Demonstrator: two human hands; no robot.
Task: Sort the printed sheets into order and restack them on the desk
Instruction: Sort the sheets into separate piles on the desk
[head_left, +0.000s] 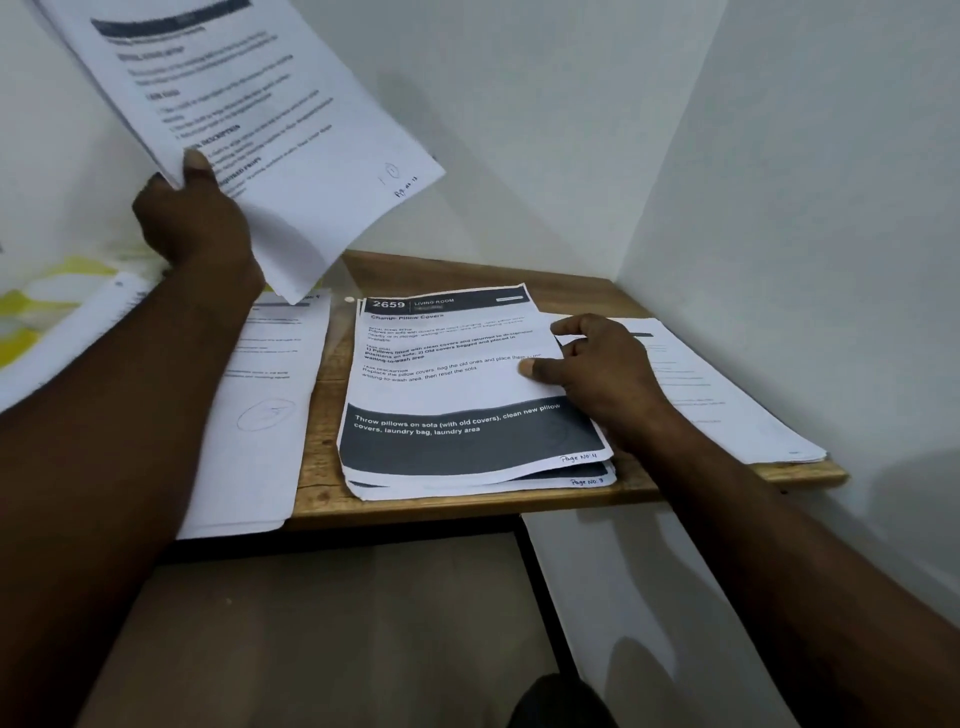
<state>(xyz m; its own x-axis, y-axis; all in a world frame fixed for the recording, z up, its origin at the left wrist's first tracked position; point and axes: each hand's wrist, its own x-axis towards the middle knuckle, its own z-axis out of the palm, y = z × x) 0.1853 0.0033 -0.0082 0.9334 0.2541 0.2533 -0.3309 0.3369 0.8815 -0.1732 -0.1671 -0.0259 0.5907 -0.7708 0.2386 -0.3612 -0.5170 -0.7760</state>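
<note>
The left forearm (104, 441) and right forearm (779, 545) enter from the bottom corners and reach over the wooden desk (467, 270), which is set into a corner of white wall (779, 156).

Left hand (197, 223): raised above the left end of the desk. It holds a raised sheaf (249, 104) of printed sheets by the lower left edge. The thumb (200, 163) lies on the printed face and the fingers are curled behind. The sheaf is tilted and clear of the desk. Its lower corner hangs over the left stack (260, 415). A handwritten page mark sits near its right corner, too blurred to read.

Right hand (597, 369): rests on the right edge of the middle stack (467, 467). The thumb lies flat on the top sheet (457, 384) and the index finger is curled over the sheet's upper right edge, so the hand pinches that edge.

Middle stack: lies flat at the centre of the desk. The top sheet is headed "2659 LIVING ROOM" and marked "Page No: 4". The sheet below shows "Page No: 3".

Left stack: overhangs the left and front edges of the desk and carries a penned circle.

Right stack (727, 405): lies at the right end of the desk, beside the wall and partly under the right hand.

More sheets (78, 332) lie farther left on a yellow-patterned surface (31, 306).
</note>
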